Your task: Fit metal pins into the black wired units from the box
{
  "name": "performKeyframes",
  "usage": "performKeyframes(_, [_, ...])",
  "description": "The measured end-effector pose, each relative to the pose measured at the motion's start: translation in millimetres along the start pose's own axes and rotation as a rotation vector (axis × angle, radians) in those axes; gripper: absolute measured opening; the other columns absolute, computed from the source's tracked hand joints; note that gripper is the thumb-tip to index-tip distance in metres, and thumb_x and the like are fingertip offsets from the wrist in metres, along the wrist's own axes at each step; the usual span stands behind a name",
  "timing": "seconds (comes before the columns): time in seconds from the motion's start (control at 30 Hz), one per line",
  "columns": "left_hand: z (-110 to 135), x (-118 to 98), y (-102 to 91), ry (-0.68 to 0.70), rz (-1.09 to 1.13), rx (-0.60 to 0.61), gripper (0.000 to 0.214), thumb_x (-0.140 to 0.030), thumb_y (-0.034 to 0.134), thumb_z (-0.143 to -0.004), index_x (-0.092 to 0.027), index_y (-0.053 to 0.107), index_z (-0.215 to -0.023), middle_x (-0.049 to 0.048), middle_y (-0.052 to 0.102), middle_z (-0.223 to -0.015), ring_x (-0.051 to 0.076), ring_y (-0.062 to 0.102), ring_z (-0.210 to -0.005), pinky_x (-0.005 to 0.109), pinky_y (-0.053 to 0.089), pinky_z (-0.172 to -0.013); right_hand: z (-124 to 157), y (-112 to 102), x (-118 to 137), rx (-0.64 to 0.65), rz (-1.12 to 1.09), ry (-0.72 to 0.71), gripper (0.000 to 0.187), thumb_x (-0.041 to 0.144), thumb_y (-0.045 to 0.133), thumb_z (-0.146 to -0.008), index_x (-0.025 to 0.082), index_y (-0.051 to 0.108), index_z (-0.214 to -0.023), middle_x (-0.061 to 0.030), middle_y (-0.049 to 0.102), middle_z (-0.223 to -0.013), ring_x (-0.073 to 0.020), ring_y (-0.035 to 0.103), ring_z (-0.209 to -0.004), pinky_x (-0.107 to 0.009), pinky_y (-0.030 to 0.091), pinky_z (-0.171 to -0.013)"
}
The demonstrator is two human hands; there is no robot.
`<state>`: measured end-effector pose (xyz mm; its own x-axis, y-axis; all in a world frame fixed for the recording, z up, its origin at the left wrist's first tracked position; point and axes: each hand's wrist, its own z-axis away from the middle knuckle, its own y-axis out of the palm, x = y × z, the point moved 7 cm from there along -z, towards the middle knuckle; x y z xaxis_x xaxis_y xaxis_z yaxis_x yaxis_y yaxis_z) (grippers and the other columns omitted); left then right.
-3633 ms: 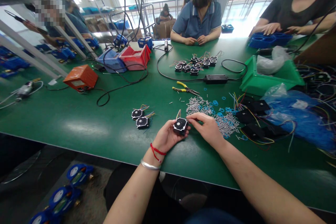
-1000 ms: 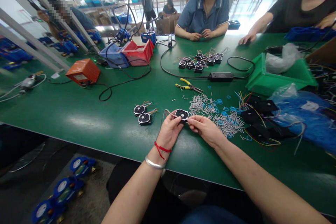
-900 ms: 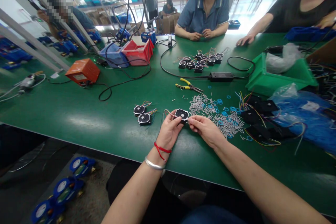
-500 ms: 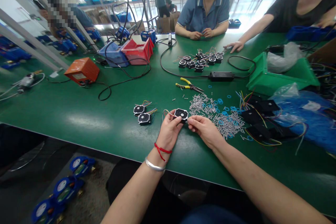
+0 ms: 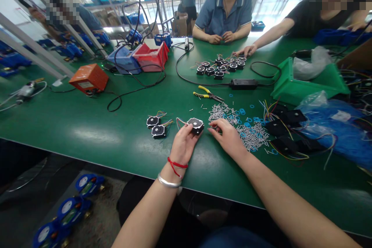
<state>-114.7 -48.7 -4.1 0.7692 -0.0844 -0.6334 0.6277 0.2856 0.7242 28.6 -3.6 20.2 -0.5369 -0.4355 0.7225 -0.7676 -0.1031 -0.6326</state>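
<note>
In my left hand is a small flat black motor with silvery corners and thin coloured wires, gripped between thumb and fingers above the table. My right hand is just right of it, apart from the motor, thumb and forefinger drawn close together. Whatever lies between those fingertips is too small to make out. Beside and behind the right hand spreads a heap of small metal screws mixed with blue rings. Two similar motors rest on the table left of my left hand.
Yellow-handled pliers lie beyond the screws. Farther off are several more motors and a black power adapter. A green bin, black wired parts and blue plastic bag occupy the right. A co-worker's hand reaches across.
My right hand has come away from the motor's corner, leaving a gap. The motor has shifted slightly left in my left hand. A co-worker's hand has moved left toward the far motors.
</note>
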Motion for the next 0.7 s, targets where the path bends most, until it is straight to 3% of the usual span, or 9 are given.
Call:
performKeyframes(0.07, [-1, -5, -3.9, 0.009, 0.034, -0.039, 0.016, -0.023, 0.060, -0.077, -0.015, 0.061, -0.092, 0.0053, 0.065, -0.094, 0.016, 0.060, -0.093, 0.036, 0.043, -0.092, -7, 0, -11, -0.039, 0.165, -0.025, 0.018, 0.029, 0.059, -0.081, 0.020, 0.061, -0.097, -0.0081, 0.056, -0.097, -0.0224, 0.052, -0.089, -0.036, 0.040, -0.081])
performKeyframes(0.2, [0, -5, -2.5, -0.025, 0.048, -0.024, 0.018, -0.027, 0.058, -0.079, -0.015, 0.060, -0.093, 0.0057, 0.065, -0.091, 0.019, 0.061, -0.091, 0.042, 0.044, -0.092, -11, 11, -23, 0.025, 0.329, -0.049, 0.007, 0.023, 0.056, -0.082, 0.020, 0.063, -0.083, -0.0079, 0.057, -0.088, -0.0236, 0.051, -0.090, -0.036, 0.040, -0.081])
performKeyframes(0.37, [3, 4, 2.8, -0.098, 0.041, 0.051, 0.021, -0.030, 0.055, -0.080, -0.014, 0.059, -0.093, 0.0078, 0.065, -0.089, 0.021, 0.061, -0.092, 0.042, 0.045, -0.091, -6, 10, -17, 0.037, 0.408, -0.073, 0.012, 0.019, 0.051, -0.085, 0.019, 0.060, -0.077, -0.0081, 0.057, -0.084, -0.0219, 0.052, -0.086, -0.034, 0.040, -0.079])
performKeyframes(0.7, [3, 13, -4.7, -0.215, 0.013, 0.066, 0.027, -0.033, 0.050, -0.081, -0.011, 0.059, -0.094, 0.0125, 0.065, -0.093, 0.019, 0.063, -0.083, 0.032, 0.051, -0.077, 3, -2, -25, 0.094, 0.424, -0.056, 0.007, 0.021, 0.056, -0.082, 0.020, 0.060, -0.077, -0.0073, 0.056, -0.085, -0.0217, 0.053, -0.084, -0.033, 0.042, -0.075])
